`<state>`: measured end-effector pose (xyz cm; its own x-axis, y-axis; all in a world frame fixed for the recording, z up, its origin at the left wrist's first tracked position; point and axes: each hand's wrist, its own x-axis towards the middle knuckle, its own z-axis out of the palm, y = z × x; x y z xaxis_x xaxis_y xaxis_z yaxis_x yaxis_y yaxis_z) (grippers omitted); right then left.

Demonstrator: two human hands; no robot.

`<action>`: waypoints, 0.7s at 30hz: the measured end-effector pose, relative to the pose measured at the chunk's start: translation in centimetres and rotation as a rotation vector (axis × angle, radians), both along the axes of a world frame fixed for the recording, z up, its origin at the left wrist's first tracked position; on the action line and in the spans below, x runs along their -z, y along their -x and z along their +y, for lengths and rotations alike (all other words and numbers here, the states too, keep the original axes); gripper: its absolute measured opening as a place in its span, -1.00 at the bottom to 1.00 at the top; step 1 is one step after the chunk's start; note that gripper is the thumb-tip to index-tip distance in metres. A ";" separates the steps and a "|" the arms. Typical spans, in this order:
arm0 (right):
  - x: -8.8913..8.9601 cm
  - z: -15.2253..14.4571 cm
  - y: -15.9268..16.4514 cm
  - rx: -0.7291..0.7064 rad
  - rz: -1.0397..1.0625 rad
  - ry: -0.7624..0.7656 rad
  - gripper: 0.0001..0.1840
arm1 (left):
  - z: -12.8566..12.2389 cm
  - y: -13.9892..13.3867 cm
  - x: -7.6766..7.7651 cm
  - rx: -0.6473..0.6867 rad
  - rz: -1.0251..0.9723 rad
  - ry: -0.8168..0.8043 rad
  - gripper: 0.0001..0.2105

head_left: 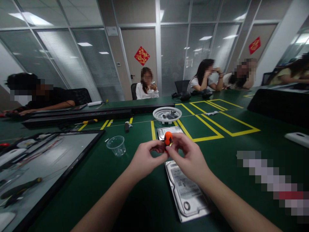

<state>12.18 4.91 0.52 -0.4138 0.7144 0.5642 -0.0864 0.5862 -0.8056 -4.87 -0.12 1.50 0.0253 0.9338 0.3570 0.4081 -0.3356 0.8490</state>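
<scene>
"Green is filling most of the lower view, isn't it?"

"Yes, the desk [217,154] is spreading right across, and yellow tape [153,130] is marking out boxes on it. A person in a white top [145,91] is sitting on the far side."

"What is lying along the left?"

"A black-framed flat panel [70,151]. Tools are resting on it."

"And in the middle?"

"A white slotted plastic basket [167,120] is standing beyond the hands, holding small dark parts."

"How are the hands doing?"

"The left hand [147,158] and the right hand [189,156] are meeting above the desk, both pinching one little thing with their fingertips."

"Any drives about?"

"Two. The nearer hard disk drive [185,190] is lying partly under the right hand and forearm; the farther hard disk drive [163,132] is lying just beyond the fingers."

"The clear plastic cup [117,149]?"

"It is standing upright, left of the hands."

"So what are they pinching?"

"An orange-and-black tool handle [168,137]. Its rounded end is pointing up, and the fingers are hiding its lower part."
</scene>
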 end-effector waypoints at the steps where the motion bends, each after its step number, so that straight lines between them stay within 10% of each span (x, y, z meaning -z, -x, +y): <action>1: 0.0 0.0 0.0 0.003 -0.003 -0.001 -0.66 | 0.0 0.0 0.0 -0.003 -0.003 -0.002 -0.86; 21: 0.2 0.1 0.1 0.001 -0.008 -0.002 -0.59 | -0.1 0.0 -0.2 0.020 0.054 -0.013 -0.93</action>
<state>12.13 4.97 0.37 -0.4180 0.7135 0.5623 -0.0794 0.5879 -0.8050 -4.92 -0.22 1.67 0.0635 0.9283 0.3664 0.4458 -0.3549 0.8218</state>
